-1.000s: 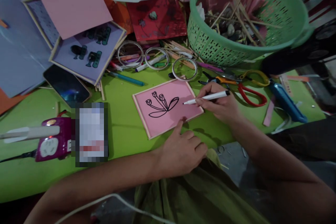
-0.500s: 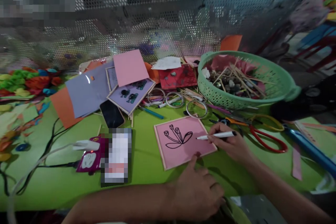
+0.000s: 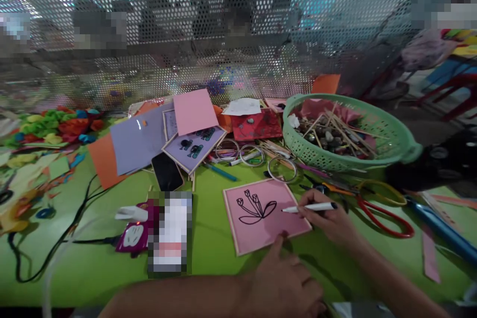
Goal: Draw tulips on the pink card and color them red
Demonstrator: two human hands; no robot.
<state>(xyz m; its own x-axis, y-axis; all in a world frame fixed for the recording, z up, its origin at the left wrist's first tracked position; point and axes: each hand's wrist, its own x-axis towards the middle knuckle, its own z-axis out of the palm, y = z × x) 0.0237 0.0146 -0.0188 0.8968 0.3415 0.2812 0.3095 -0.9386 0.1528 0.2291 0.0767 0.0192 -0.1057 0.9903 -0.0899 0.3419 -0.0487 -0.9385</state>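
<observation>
A pink card (image 3: pixel 249 238) with a pale stick frame lies on the green table, bearing black-outlined tulips and leaves (image 3: pixel 257 208). My right hand (image 3: pixel 324 218) pinches a white marker (image 3: pixel 316 206) with a black end; its tip is at or just above the card, right of the leaves. The forefinger of my left hand (image 3: pixel 286 278) is stretched onto the card's lower edge, its other fingers bent and lower down; nothing shows in it.
A green basket (image 3: pixel 328 159) of sticks and stones stands at the back right. Scissors (image 3: pixel 387 218), metal rings (image 3: pixel 282 169), a black phone (image 3: pixel 167 172), a lit phone (image 3: pixel 171 228), a purple device (image 3: pixel 134 236) with cables, and colored paper (image 3: pixel 137 139) lie around.
The whole view has tilted upward, so the table items appear lower. Both hands keep about the same places on the card, and the drawing looks unchanged.
</observation>
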